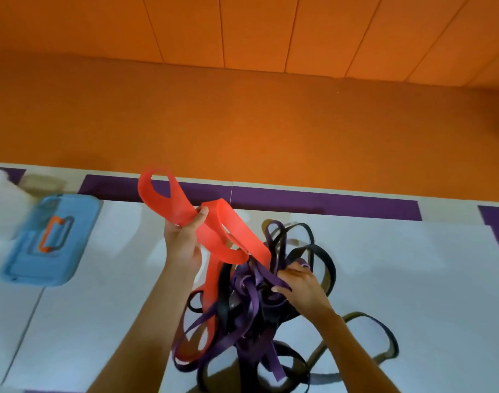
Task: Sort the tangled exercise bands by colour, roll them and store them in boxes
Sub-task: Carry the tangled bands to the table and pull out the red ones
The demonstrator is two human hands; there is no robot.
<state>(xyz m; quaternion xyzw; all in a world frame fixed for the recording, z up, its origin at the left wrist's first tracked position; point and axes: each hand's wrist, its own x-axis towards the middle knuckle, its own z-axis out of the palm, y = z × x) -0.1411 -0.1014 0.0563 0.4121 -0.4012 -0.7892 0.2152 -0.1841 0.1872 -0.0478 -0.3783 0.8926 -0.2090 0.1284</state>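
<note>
Head view: our left hand grasps a red band, right hand clutches tangled purple bands; sorting seems barely begun.

**Buried fingers, cropped tangle, smeared left edge**

The right grip has its fingertips lost among the purple bands, and the left grip keeps its fingers behind the red band. The tangle and both forearms run off the bottom edge. The blue box is motion-blurred. The white shape beside it is cropped and unreadable.
</note>
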